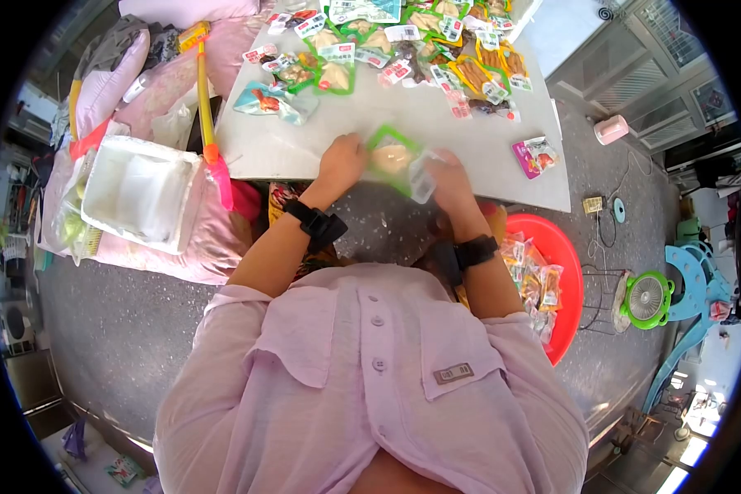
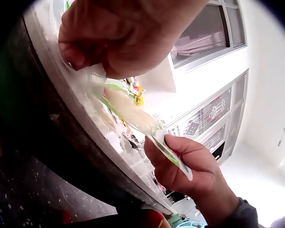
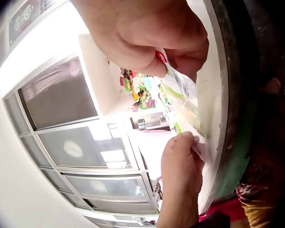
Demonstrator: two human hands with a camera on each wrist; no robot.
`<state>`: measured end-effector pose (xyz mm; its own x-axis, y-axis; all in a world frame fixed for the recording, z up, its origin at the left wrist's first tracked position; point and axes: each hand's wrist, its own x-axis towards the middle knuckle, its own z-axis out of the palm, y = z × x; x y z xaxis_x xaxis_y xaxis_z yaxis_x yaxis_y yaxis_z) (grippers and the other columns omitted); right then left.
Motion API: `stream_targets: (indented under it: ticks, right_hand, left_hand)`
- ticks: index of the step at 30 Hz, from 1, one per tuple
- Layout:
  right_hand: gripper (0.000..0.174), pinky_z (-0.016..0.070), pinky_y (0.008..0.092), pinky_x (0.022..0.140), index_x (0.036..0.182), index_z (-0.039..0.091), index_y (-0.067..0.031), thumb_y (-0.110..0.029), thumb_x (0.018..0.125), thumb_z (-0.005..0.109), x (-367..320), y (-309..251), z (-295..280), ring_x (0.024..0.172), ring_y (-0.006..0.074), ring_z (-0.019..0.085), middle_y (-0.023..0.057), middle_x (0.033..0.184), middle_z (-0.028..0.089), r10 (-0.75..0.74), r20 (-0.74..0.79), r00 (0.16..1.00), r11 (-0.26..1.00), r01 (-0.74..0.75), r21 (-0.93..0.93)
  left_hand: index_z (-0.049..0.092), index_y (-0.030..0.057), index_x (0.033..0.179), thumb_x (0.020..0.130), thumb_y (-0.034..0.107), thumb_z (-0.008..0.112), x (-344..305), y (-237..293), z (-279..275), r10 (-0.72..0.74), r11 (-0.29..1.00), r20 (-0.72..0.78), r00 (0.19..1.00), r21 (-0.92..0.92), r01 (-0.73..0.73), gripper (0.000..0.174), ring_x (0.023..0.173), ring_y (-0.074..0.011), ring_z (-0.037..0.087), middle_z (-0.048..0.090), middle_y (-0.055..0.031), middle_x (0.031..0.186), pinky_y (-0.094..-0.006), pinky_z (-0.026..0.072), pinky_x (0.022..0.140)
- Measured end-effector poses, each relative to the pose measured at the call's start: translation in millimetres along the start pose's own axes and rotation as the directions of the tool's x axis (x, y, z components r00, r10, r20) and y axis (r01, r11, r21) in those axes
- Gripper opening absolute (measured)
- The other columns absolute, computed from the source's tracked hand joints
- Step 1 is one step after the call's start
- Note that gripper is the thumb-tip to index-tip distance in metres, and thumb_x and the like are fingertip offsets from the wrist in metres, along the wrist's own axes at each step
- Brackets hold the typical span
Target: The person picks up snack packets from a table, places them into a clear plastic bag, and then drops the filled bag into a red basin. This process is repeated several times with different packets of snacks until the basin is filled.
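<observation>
The left hand [image 1: 342,160] has its fingers curled, and with the thumb it pinches one end of a flat packet [image 1: 389,159], which is clear with a green border and has a pale piece of food inside. The right hand [image 1: 450,179] is closed in a similar way and grips the other end, the thumb lying upon the whitish film. So the packet is stretched between the two hands, in the air at the near edge of the white table [image 1: 337,123]; it is tilted, and in the head view it looks a little blurred. Each wrist wears a black band. Farther from the hands, on the table, a blue-and-white packet [image 1: 276,103] lies toward the left, and a small purple packet [image 1: 535,156] lies alone near the right edge. Behind them, many food packets [image 1: 335,70] are spread in a loose pile, some overlapping others. To the left of the table, a white foam box [image 1: 140,193] sits on pink bedding [image 1: 210,247], and a yellow stick [image 1: 204,103] stands out beside it. To the right, lower than the table, a red basin [image 1: 570,292] holds more packets, and a green fan [image 1: 647,299] is beyond it.
</observation>
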<state>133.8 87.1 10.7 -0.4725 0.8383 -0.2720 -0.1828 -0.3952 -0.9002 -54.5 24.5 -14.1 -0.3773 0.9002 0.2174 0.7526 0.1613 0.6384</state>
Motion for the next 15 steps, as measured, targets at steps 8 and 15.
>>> stream_targets:
  ticks: [8, 15]
  right_hand:
    - [0.021, 0.0457, 0.0302, 0.058, 0.094, 0.049, 0.0018, -0.003, 0.073, 0.051, 22.0, 4.8, -1.2, 0.067, 0.0183, 0.055, 0.0092, 0.080, 0.055, -0.004, 0.061, 0.998, 0.998, 0.000, 0.070]
    - [0.026, 0.0456, 0.0295, 0.052, 0.098, 0.049, 0.0031, -0.005, 0.073, 0.050, 46.6, 14.4, 8.8, 0.062, 0.0180, 0.055, 0.0108, 0.081, 0.055, 0.102, 0.199, 0.975, 0.994, -0.092, -0.059]
  left_hand:
    - [0.049, 0.0027, 0.079, 0.073, 0.012, 0.046, -19.2, 21.4, 7.2, 0.181, 0.983, -0.005, 0.983, -0.005, -0.181, 0.011, 0.076, -0.0336, 0.051, 0.051, -0.0157, 0.084, -0.0412, 0.0417, 0.063]
    - [0.049, 0.0063, 0.090, 0.073, 0.012, 0.044, -18.9, 28.1, 5.1, 0.196, 0.979, 0.010, 0.981, 0.064, -0.196, 0.018, 0.074, -0.0337, 0.052, 0.050, -0.0131, 0.091, -0.0419, 0.0434, 0.062]
